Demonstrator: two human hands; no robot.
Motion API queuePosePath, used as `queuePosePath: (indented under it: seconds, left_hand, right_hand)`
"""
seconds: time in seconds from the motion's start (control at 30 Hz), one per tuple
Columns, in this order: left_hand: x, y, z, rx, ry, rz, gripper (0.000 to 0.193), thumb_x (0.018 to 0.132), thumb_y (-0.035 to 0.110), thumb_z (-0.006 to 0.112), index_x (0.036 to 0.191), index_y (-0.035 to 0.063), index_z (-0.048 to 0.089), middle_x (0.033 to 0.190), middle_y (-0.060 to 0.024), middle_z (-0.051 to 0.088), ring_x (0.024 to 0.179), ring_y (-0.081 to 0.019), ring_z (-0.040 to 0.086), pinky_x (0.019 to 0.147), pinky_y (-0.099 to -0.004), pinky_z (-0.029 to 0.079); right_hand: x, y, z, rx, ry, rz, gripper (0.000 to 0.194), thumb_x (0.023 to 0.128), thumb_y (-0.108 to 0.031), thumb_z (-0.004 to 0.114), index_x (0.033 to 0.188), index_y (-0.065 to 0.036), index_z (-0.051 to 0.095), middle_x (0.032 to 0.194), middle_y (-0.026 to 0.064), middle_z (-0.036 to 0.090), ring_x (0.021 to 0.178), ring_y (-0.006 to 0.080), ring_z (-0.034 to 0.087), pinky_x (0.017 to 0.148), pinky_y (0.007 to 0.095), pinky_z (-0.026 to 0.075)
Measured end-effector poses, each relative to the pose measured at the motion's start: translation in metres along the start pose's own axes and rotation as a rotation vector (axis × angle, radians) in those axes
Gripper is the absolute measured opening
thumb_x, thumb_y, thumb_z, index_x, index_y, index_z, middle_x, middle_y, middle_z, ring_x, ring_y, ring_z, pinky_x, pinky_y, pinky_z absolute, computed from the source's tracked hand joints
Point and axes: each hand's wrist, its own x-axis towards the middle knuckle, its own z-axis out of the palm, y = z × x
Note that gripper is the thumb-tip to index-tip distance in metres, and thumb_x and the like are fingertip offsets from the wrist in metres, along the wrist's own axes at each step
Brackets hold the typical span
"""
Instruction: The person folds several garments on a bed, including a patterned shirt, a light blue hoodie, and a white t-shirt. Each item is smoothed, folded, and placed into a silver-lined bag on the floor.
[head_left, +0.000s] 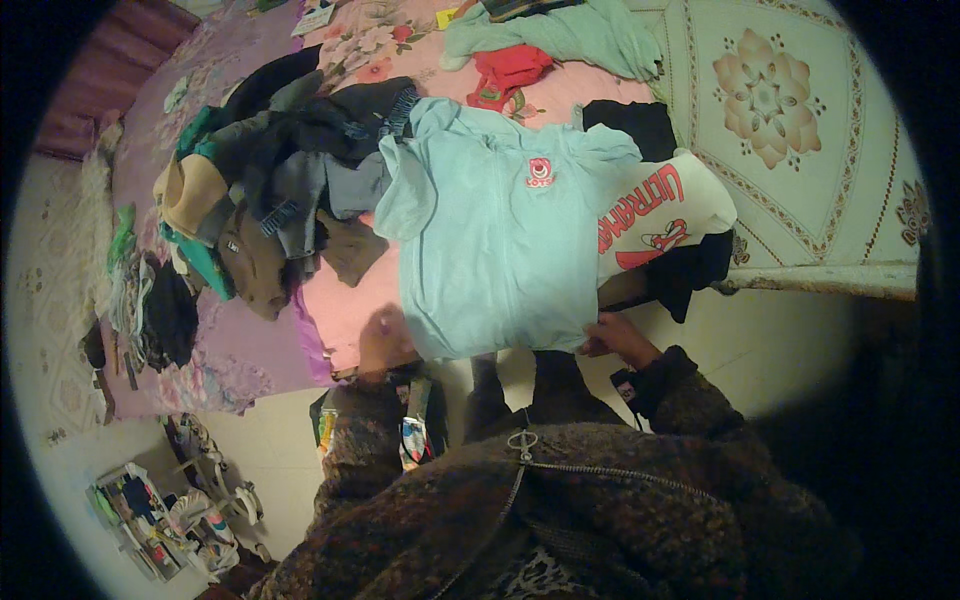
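Observation:
A light blue top with a small red print on its chest lies spread before me, neck pointing away and hem close to my body. My right hand pinches the right corner of that hem. At the left hem corner is my left hand, blurred and over the pink floral cover; whether its fingers grip the cloth cannot be made out. Partly under the top's right side is a white garment with red lettering and a red figure. Black clothing lies below it.
Heaped dark, brown and green clothes lie to the left. Further back are a red garment and a mint green garment. A wheeled rack with small items stands on the floor at lower left. Patterned tiles cover the right side.

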Motion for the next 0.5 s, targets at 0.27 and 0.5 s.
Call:
queuePosePath:
  seconds: [0.27,0.5]
  left_hand:
    - [0.046,0.124,-0.006,-0.166,0.127,0.435,0.042,0.076,0.002,0.06,0.116,0.0035,0.049,0.099,-0.0063,0.058,0.082,-0.0141,0.057,0.068,-0.0267,0.048]
    - [0.085,0.15,0.006,0.096,0.308,0.61,0.049,0.06,0.004,0.067,0.108,0.0049,0.053,0.096,-0.0141,0.056,0.095,-0.0312,0.052,0.084,-0.0381,0.042]
  right_hand:
    - [0.007,-0.013,-0.014,-0.181,0.197,-0.138,0.025,0.083,-0.023,0.06,0.095,-0.001,0.056,0.078,0.0091,0.059,0.065,0.0155,0.06,0.056,0.0281,0.05]
    - [0.009,-0.052,-0.004,0.044,-0.038,-0.336,0.021,0.085,-0.02,0.057,0.094,-0.001,0.055,0.078,0.0058,0.058,0.067,0.0127,0.056,0.059,0.0262,0.048]
